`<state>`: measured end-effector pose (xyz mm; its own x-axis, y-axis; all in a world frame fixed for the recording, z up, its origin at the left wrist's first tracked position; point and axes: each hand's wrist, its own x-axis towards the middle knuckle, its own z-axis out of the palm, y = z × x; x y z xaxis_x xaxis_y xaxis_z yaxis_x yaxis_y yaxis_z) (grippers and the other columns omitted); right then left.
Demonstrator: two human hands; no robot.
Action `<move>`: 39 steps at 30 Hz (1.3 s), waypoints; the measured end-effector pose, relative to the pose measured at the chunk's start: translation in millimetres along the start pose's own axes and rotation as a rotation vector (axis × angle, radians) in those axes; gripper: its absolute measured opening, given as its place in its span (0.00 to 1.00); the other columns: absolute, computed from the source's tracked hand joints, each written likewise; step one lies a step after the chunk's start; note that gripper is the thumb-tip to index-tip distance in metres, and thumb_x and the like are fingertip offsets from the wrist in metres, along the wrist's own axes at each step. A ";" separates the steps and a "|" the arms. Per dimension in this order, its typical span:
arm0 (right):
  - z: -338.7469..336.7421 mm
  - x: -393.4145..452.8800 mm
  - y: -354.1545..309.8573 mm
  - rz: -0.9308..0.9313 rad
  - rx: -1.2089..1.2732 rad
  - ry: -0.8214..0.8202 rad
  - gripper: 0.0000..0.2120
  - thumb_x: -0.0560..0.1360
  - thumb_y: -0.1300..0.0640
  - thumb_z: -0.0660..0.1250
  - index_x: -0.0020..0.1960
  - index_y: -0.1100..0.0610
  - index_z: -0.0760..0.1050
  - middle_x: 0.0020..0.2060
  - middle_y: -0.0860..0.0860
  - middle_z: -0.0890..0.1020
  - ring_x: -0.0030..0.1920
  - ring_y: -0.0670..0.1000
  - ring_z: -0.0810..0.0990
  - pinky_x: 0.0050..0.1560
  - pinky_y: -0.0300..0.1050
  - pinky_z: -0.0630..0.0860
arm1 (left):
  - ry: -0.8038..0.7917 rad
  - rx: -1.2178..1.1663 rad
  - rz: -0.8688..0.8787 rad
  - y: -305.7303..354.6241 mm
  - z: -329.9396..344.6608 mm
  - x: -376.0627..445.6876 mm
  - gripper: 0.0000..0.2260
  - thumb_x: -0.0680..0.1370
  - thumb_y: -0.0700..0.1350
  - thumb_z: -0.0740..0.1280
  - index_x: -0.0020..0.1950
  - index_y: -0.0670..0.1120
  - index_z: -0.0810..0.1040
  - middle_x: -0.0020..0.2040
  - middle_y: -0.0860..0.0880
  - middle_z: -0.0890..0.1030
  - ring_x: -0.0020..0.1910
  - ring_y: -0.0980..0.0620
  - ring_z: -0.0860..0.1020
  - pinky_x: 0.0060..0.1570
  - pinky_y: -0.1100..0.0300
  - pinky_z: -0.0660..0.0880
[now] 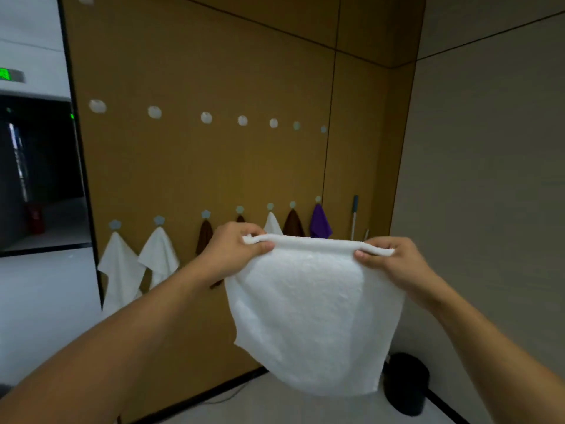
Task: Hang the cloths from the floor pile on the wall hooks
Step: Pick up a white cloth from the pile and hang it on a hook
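So from where I'm standing, the person has a white cloth (308, 307) stretched out in front of them at about chest height, held up by its top edge. The left hand (237, 250) pinches the top left corner, thumb curled over the front and fingers wrapped behind. The right hand (386, 258) does the same on the top right corner, fingers curled round the rolled hem. The rest of the cloth just hangs down loose between the two forearms.

Behind it is a brown wall panel (214, 71) with two rows of hooks. The upper row of white round hooks (154, 112) has nothing on it. The lower row of pale blue flower-shaped hooks (159, 220) is pretty much full: two white cloths on the left (122, 270), then a brown cloth (204, 235), another brown one mostly hidden behind the left hand, a white one (272, 224), a darker brown one (293, 224) and a purple cloth (319, 222).

The held cloth blocks the bottoms of most of those hanging ones. Further right, a mop handle (354, 214) leans in the corner against the panel, and a black round bin (406, 382) sits on the floor just below the cloth's lower right edge. A dark doorway (36, 172) opens off to the left.
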<state>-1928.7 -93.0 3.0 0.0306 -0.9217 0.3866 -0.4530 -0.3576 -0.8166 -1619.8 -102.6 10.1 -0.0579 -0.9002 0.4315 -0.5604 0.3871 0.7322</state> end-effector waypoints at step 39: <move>474.3 511.0 -172.6 -1.082 -0.447 -0.262 0.16 0.81 0.47 0.50 0.55 0.24 0.65 0.41 0.45 0.70 0.39 0.49 0.70 0.34 0.43 0.65 | 0.332 1.472 0.066 -278.2 -354.4 285.2 0.35 0.64 0.32 0.70 0.68 0.57 0.76 0.56 0.46 0.78 0.37 0.44 0.79 0.32 0.61 0.64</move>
<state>-1412.3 -573.5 138.3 0.7430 -0.1961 0.6399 -0.3480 -0.9299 0.1191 -1187.6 -396.4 116.3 -0.0443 -0.7274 0.6848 -0.8797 -0.2964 -0.3718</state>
